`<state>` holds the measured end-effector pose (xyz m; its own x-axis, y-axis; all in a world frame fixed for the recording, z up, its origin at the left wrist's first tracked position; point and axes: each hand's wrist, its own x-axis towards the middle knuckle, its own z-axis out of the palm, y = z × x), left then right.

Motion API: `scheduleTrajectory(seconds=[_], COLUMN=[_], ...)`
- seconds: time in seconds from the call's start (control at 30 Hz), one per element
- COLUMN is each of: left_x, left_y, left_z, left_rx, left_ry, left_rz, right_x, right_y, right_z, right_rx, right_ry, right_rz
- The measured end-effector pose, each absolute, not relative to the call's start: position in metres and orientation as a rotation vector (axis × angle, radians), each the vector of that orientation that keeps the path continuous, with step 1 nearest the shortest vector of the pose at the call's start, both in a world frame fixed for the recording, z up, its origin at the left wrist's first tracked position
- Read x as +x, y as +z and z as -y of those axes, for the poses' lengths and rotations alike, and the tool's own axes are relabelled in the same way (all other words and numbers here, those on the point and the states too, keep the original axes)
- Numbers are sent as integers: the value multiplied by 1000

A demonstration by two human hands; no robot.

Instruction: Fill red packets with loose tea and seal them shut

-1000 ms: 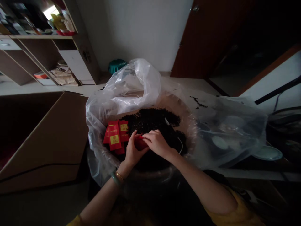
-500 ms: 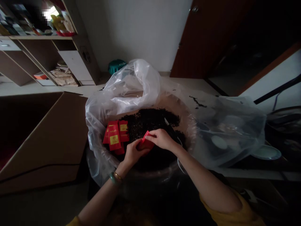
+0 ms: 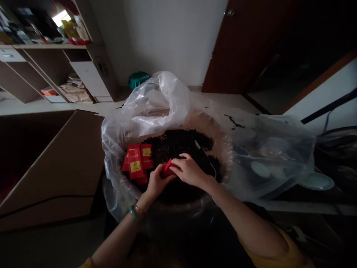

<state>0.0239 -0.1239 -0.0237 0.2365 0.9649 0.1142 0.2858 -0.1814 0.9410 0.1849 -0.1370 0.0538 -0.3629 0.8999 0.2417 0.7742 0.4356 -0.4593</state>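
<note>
Both my hands hold one small red packet (image 3: 167, 168) above a heap of dark, leafy material (image 3: 178, 143) that looks like loose tea. My left hand (image 3: 156, 182) grips it from the left, thumb and fingers closed round it. From the right, my right hand (image 3: 188, 170) pinches its upper part and covers much of it. Left of my hands, several red packets with yellow labels (image 3: 135, 163) lie overlapped on the heap's edge. The heap sits in a wide round container lined with clear plastic (image 3: 173, 93).
A thin white-tipped tool (image 3: 197, 144) lies on the heap. To the left stands an open cardboard box (image 3: 69, 156). A clear plastic bag (image 3: 273, 149) and a pale dish (image 3: 318, 181) are on the right. Behind are shelves (image 3: 55, 70) and a brown door (image 3: 223, 56).
My right hand has shifted down over the red packet, its fingers now covering more of the top part. My left hand has stayed nearly in place. The other packets have not moved.
</note>
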Motion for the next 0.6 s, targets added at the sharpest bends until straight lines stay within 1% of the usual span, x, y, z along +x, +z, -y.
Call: scheduleTrajectory(seconds=[0.13,0.33,0.47,0.6], left_x=[23,25,24,23], left_y=[-18,-8,-7,-5], left_z=[124,125,126,125], left_rx=[1620,1542,1540,1519], left_ry=[982,1012,988,961], left_rz=[-1148,-1221,-1246,-1097], right_x=[186,189,187,189], right_y=[56,56,48,43], right_z=[137,136,135,133], right_rx=[-1351,-1352,-1363,-1334], right_ry=[369,233,321,423], right_rz=[2228,2195,2298,2297])
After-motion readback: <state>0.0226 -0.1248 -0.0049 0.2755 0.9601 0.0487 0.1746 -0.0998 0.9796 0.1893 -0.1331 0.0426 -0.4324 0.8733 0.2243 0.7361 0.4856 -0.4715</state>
